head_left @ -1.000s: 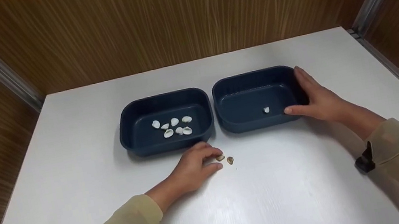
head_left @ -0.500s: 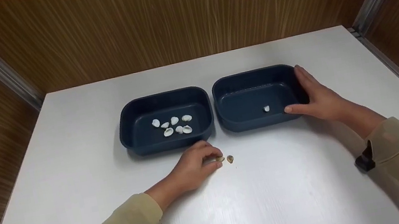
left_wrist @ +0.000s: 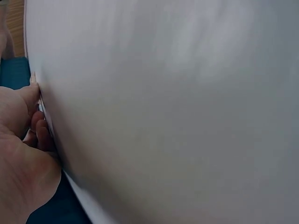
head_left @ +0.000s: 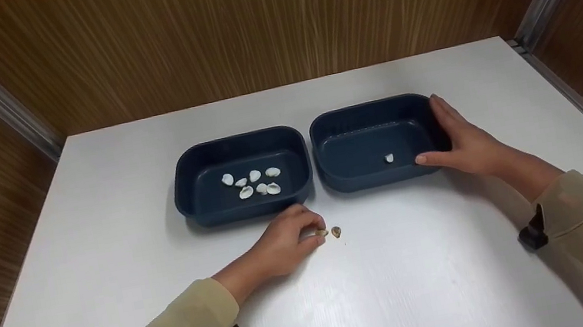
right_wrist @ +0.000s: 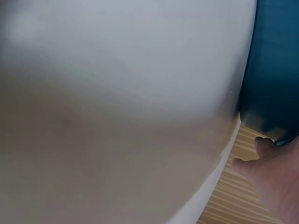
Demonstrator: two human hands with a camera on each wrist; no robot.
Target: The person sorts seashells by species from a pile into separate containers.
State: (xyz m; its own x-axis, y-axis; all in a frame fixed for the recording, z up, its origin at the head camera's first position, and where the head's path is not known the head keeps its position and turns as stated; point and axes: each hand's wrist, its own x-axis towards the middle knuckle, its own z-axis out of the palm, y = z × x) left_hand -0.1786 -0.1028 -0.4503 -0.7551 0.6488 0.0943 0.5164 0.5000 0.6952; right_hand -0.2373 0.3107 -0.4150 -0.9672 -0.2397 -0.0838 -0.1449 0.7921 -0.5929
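the left hand (head_left: 281, 243), low in the middle of the frame, has its grip pinched on a small tan nut shell (head_left: 321, 233) lying on the white table (head_left: 409, 286); a 2nd tan shell (head_left: 336, 232) lies just right of it. the right hand (head_left: 466, 148), fingers straight, braces the right dark blue plastic tray (head_left: 354, 179), which holds 1 white piece (head_left: 389, 158). the left dark blue tray (head_left: 198, 213) holds 6 white shells (head_left: 253, 184). best to squeeze the shell firmly between the fingertips before lifting, so it cannot slip.

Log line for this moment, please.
left hand pinches shell on table | right hand holds right tray | left tray: seven shells
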